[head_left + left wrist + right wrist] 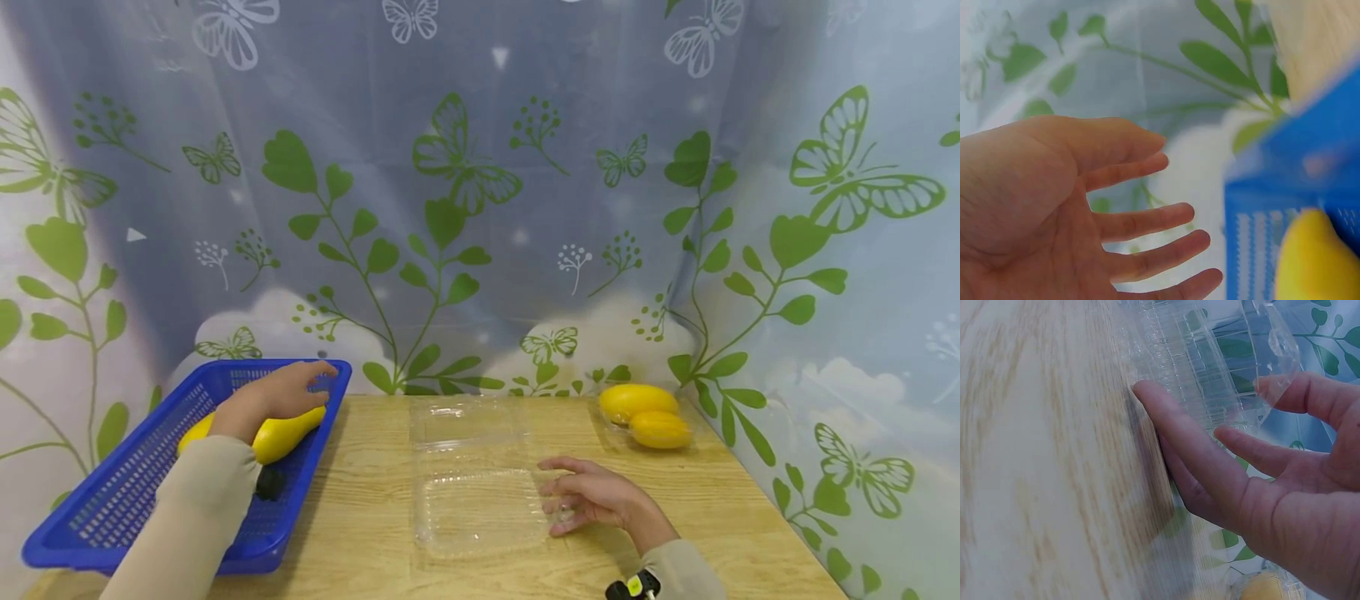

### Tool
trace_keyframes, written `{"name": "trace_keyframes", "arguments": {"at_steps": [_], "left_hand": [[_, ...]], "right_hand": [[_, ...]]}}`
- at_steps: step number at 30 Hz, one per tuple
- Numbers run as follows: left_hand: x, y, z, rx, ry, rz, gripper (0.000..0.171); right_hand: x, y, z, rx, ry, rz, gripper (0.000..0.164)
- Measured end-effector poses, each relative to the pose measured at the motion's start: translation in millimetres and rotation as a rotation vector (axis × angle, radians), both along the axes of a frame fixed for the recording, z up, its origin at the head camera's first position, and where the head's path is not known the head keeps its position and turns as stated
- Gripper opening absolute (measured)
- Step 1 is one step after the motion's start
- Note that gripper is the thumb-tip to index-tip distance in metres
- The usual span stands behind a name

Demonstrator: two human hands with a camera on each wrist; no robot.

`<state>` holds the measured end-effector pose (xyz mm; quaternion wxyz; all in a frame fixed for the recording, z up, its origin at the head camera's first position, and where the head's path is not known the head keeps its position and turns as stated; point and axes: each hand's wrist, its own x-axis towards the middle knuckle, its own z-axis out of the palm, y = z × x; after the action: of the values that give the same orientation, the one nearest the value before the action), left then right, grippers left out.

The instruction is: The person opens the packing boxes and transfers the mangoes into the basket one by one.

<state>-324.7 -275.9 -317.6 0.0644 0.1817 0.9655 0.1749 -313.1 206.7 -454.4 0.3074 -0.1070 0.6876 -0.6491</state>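
My left hand (281, 392) hovers over the blue basket (341, 375) at the left, fingers spread and holding nothing. Below it in the basket lie long yellow fruits (288, 435), one with a tapered neck, and a dark object (268, 483) too shaded to identify. The left wrist view shows the hand (1029, 194) apart from the tapered yellow fruit (1316, 262). An unfolded clear plastic clamshell box (480, 512) lies flat on the table. Beside its right edge is my right hand (596, 496), fingers extended; in the right wrist view its fingertips are at the box's rim (1282, 344).
At the back right, two yellow fruits (648, 414) sit in another clear box. The wooden table (360, 500) backs onto a curtain (480, 275) printed with butterflies and leaves. A small black and yellow device (637, 585) is on my right wrist.
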Motion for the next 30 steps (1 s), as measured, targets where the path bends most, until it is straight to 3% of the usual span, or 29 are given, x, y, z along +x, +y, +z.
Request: {"name": "trace_keyframes", "arguments": {"at_steps": [6,14,21,26,30], "left_hand": [[13.3,30.2,5.3,0.041,0.033,-0.028,0.051],[31.8,64.6,-10.7,0.160,0.038,-0.092,0.049],[43.9,89.1,-37.1,0.237,0.021,-0.129,0.050],[44.2,101.7,-63.6,0.286,-0.033,-0.058,0.048],[45.3,109.9,-77.3,0.317,-0.047,0.006,0.050]], "right_hand": [[0.0,-0.2,-1.1,-0.003,-0.002,0.003,0.066],[0.5,0.2,0.6,-0.012,0.011,0.019,0.066],[0.3,1.6,-0.4,-0.009,0.004,0.018,0.067],[0.4,1.5,0.5,-0.012,0.007,0.013,0.066],[1.3,0.9,1.5,-0.010,0.009,0.016,0.065]]}}
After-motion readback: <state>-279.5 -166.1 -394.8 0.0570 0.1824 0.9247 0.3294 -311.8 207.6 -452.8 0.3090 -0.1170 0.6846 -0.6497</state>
